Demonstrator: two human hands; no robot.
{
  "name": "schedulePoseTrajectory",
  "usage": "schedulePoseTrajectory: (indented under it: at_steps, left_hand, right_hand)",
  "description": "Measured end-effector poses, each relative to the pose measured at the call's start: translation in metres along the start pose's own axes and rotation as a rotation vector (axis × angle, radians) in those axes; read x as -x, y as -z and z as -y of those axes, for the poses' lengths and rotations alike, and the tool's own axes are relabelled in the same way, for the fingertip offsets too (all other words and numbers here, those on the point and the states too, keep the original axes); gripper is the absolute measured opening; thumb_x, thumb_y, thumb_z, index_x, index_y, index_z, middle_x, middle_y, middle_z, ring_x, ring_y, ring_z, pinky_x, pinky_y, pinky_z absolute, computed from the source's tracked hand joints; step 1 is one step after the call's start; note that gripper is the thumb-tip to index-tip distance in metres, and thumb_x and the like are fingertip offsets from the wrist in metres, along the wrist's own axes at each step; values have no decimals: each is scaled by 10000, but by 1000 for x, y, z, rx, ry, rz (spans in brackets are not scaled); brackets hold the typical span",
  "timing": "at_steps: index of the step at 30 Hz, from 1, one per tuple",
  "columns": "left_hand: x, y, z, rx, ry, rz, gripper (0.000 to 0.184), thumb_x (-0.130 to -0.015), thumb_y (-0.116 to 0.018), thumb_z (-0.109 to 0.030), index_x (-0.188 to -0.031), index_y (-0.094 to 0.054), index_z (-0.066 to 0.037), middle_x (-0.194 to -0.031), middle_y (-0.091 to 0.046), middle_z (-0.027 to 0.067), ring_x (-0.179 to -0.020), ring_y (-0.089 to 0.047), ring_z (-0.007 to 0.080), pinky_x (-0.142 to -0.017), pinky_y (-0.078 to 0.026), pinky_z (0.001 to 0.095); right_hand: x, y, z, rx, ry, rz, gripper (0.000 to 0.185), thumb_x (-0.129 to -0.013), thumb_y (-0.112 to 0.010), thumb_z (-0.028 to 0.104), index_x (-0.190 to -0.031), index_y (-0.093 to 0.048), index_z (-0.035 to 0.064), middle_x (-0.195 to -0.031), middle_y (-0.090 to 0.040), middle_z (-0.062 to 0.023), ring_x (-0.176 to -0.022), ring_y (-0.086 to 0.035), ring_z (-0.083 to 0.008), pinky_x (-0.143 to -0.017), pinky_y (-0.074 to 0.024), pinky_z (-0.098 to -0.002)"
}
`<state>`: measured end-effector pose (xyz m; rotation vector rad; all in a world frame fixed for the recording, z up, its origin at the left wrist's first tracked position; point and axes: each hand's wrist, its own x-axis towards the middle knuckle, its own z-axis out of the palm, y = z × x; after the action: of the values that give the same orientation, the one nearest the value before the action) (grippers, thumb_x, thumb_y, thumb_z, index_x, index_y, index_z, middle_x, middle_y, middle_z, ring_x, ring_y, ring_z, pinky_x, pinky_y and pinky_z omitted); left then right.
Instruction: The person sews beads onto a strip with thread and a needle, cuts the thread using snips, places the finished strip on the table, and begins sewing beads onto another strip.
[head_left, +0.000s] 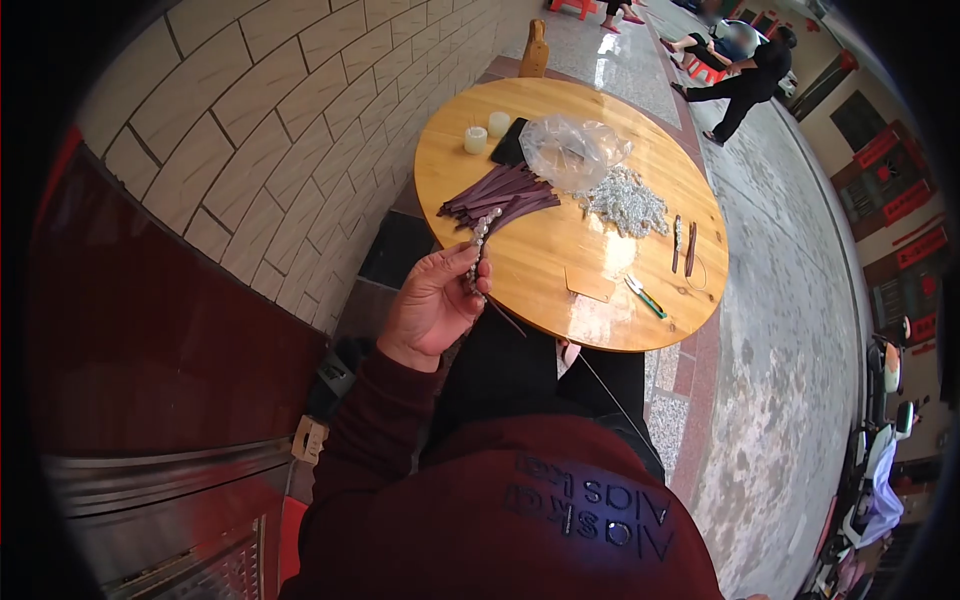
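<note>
My left hand (437, 300) is raised in front of the table's near left edge, thumb and fingers closed round a dark strip with pearly beads (480, 232) along it. Its lower end hangs below the fingers. A bundle of purple-brown strips (505, 195) lies on the table just beyond this hand. A thin pale thread (615, 396) runs slantwise over my dark trousers. Of my right hand, at most a sliver of skin (756, 597) shows at the bottom edge; its fingers are hidden.
On the round wooden table (480, 285) are a pile of silvery beads (628, 203), a plastic bag (570, 150), two small candle-like jars (476, 139), green-handled snips (646, 297) and two finished-looking strips (678, 245). A tiled wall (280, 130) stands left. Two people sit or stand beyond.
</note>
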<state>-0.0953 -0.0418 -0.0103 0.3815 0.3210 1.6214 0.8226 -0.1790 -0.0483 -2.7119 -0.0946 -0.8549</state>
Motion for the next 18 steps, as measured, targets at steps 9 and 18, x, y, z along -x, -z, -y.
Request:
schedulePoseTrajectory:
  at_steps: [9, 18]
  left_hand:
    - [5, 21, -23, -97, -141, -86, 158, -917, -523, -110, -1025, -552, 2, -852, -588, 49, -735, -590, 115, -565, -514, 190]
    - [0, 5, -12, -451, -251, -232, 141, -886, -576, -91, -1004, -572, -13, -908, -645, 92, -800, -643, 141, -572, -534, 204]
  right_hand:
    - [1, -5, 10, -7, 33, -11, 287, -888, -383, 202, -1050, -579, 67, -950, -658, -170, -871, -635, -343, -767, -487, -430]
    - [-13, -7, 53, -274, 187, -70, 294, -888, -387, 206, -1054, -585, 66, -941, -662, -165, -858, -641, -333, -764, -488, -425]
